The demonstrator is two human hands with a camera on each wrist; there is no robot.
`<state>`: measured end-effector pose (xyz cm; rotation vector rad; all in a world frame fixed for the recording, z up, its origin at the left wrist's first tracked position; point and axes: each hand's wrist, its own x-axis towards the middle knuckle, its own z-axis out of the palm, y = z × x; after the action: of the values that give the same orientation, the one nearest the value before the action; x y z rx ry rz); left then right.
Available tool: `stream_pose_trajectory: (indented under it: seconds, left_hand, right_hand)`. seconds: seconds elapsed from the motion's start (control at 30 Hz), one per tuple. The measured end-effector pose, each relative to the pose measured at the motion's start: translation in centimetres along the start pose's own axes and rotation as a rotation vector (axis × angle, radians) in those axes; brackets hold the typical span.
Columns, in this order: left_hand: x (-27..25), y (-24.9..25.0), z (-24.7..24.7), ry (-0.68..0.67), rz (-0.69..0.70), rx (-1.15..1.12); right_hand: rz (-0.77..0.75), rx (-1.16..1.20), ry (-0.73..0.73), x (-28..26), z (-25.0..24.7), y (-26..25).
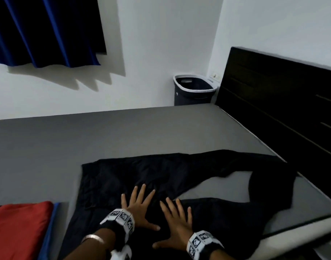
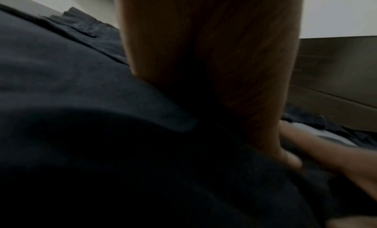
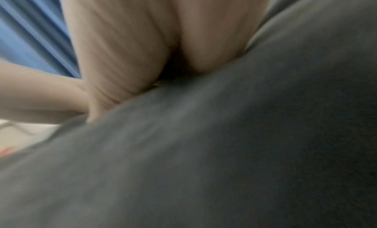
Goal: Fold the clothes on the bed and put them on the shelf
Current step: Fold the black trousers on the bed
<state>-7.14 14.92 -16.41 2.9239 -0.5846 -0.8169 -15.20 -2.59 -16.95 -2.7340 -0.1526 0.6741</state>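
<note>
Both wrist views are dark and blurry, so they show little but skin and soft dark cloth. The black pants [image 1: 161,177] lie spread on the grey bed [image 1: 123,132], one leg bent near the edge. The left hand [image 1: 140,209] and right hand [image 1: 176,222] press flat on them, fingers straight and spread, gripping nothing. A red folded cloth [image 1: 18,226], maybe a shirt, is cut off at the corner.
</note>
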Motion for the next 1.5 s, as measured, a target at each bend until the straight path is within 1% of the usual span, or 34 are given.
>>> stream_pose_trajectory:
  seconds: [0.07, 0.13, 0.17, 0.2, 0.27, 0.33, 0.37, 0.4, 0.43, 0.47, 0.5, 0.53, 0.57, 0.6, 0.67, 0.7, 0.77, 0.8, 0.83, 0.87, 0.9, 0.93, 1.03, 1.1, 1.13, 1.17, 1.23, 1.27, 1.3, 1.33, 1.37, 1.43, 1.47, 1.5]
  left_hand:
    - [0.2, 0.1, 0.2, -0.012, -0.015, -0.004]
    - [0.3, -0.1, 0.2, -0.016, -0.028, -0.012]
    - [0.4, 0.0, 0.0, -0.024, -0.028, 0.000]
    - [0.3, 0.1, -0.1, -0.039, -0.032, 0.014]
    - [0.3, 0.2, -0.5, -0.051, -0.038, 0.032]
    - [0.5, 0.3, -0.2, -0.024, -0.032, 0.034]
    - [0.5, 0.4, 0.0, 0.063, -0.015, 0.037]
    - [0.6, 0.5, 0.0, 0.134, 0.003, 0.085]
    - [0.8, 0.2, 0.4, 0.115, -0.043, 0.030]
    - [1.2, -0.2, 1.4, 0.135, -0.045, -0.021]
    - [1.9, -0.6, 2.4, 0.220, -0.018, -0.030]
    - [2.4, -0.8, 3.3, 0.262, -0.012, -0.033]
    - [2.5, -0.6, 3.5, 0.261, -0.014, -0.027]
    - [1.9, -0.1, 3.1, 0.248, -0.010, -0.018]
    - [1.1, 0.2, 3.2, 0.254, 0.023, -0.019]
    - [0.9, 0.1, 3.1, 0.244, 0.023, -0.005]
    - [1.3, -0.3, 3.1, 0.244, 0.007, 0.003]
    - [1.0, 0.0, 2.4, 0.201, -0.018, 0.003]
    - [0.4, 0.5, 1.2, 0.056, -0.077, 0.003]
    - [-0.2, 1.1, -0.2, -0.049, -0.116, 0.002]
    - [-0.1, 1.5, -0.9, 0.000, -0.122, 0.027]
    - [-0.4, 2.0, -1.5, -0.049, -0.156, 0.004]
    - [-0.6, 2.1, -1.6, -0.102, -0.165, 0.028]
    - [-0.5, 1.8, -1.4, -0.093, -0.149, 0.030]
    - [-0.4, 1.7, -1.0, -0.075, -0.137, 0.034]
    - [-0.2, 1.5, -0.7, -0.062, -0.124, 0.038]
    - [-0.1, 1.3, -0.5, -0.055, -0.109, 0.053]
    - [-0.2, 1.3, -0.5, -0.060, -0.107, 0.058]
    - [-0.2, 1.2, -0.4, -0.062, -0.112, 0.056]
    - [-0.1, 1.2, -0.4, -0.057, -0.115, 0.052]
    - [-0.1, 1.2, -0.3, -0.049, -0.114, 0.051]
    - [0.0, 1.2, -0.2, -0.043, -0.110, 0.060]
    - [0.0, 1.2, -0.2, -0.048, -0.115, 0.066]
    - [0.1, 1.2, -0.1, -0.053, -0.118, 0.067]
  right_hand:
    - [-0.063, 0.025, -0.009, -0.5, -1.0, 0.5]
    - [-0.118, 0.089, -0.039, -1.1, -3.2, 1.8]
    - [-0.138, 0.124, -0.017, -1.4, -4.4, 2.9]
    - [-0.147, 0.151, 0.058, -1.9, -5.6, 4.2]
    - [-0.097, 0.124, 0.270, -2.3, -7.8, 8.0]
    - [0.044, 0.084, 0.420, -2.5, -10.0, 13.1]
    - [0.138, 0.078, 0.477, -2.8, -11.1, 15.6]
    - [0.253, 0.064, 0.541, -3.0, -12.2, 18.3]
    - [0.406, 0.045, 0.590, -3.3, -13.2, 20.7]
    - [0.567, 0.045, 0.638, -3.6, -14.0, 23.1]
    - [0.719, 0.104, 0.667, -4.2, -14.5, 25.2]
    - [0.840, 0.195, 0.698, -4.8, -14.7, 27.1]
    - [0.938, 0.299, 0.681, -5.1, -14.3, 29.1]
    - [0.979, 0.412, 0.677, -5.6, -14.1, 30.2]
    - [1.026, 0.548, 0.666, -6.0, -13.2, 32.5]
    - [1.040, 0.591, 0.703, -5.9, -12.8, 33.5]
    - [1.066, 0.707, 0.791, -5.8, -12.4, 34.1]
    - [1.064, 0.764, 0.821, -5.8, -12.6, 33.9]
    - [1.047, 0.804, 0.797, -5.9, -12.9, 33.7]
    - [1.023, 0.860, 0.774, -6.1, -13.4, 33.3]
    - [0.998, 0.915, 0.786, -6.1, -13.7, 33.5]
    - [0.975, 0.978, 0.821, -6.5, -14.3, 33.4]
    - [0.924, 1.183, 1.059, -7.6, -15.7, 33.6]
    - [0.890, 1.328, 1.194, -8.9, -16.6, 33.5]
    - [0.885, 1.409, 1.234, -9.7, -16.9, 33.3]
    - [0.887, 1.473, 1.265, -10.4, -17.0, 33.4]
    - [0.910, 1.593, 1.240, -11.7, -17.0, 32.9]
    - [0.899, 1.643, 1.244, -12.1, -16.9, 32.7]
    - [0.855, 1.688, 1.290, -12.3, -17.0, 32.0]
    - [0.814, 1.708, 1.388, -12.4, -17.2, 31.4]
    - [0.772, 1.674, 1.524, -12.3, -17.6, 30.8]
    - [0.674, 1.483, 1.842, -12.2, -18.2, 30.1]
    - [0.644, 1.365, 1.961, -12.0, -18.4, 29.9]
    - [0.628, 1.215, 2.028, -11.8, -18.6, 29.9]
